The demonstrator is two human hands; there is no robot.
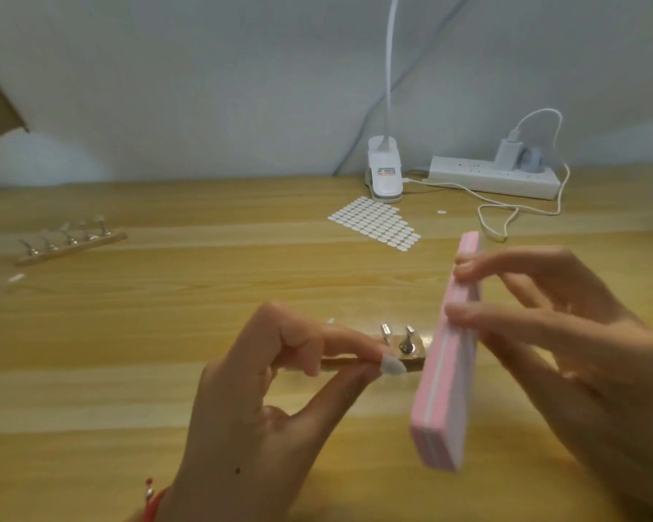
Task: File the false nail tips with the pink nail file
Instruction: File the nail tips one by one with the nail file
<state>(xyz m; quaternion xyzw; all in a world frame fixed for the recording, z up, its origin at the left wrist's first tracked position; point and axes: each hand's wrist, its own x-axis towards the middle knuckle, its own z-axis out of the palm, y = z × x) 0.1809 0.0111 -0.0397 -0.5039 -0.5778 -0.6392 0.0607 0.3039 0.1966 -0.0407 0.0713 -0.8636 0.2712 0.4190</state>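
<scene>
My left hand (264, 401) pinches a small clear false nail tip (392, 366) between thumb and forefinger, low in the middle of the view. My right hand (566, 340) grips the pink nail file (445, 374), a thick block held nearly upright, its long edge just right of the tip. Behind the tip lies a wooden nail stand (408, 356) with metal holders, partly hidden by my left fingers. Whether the file touches the tip is unclear.
A second wooden stand with several metal holders (70, 241) lies at the far left of the wooden table (166, 333). A sheet of white adhesive tabs (376, 222), a clip lamp base (384, 171) and a white power strip (494, 177) with a cable sit at the back.
</scene>
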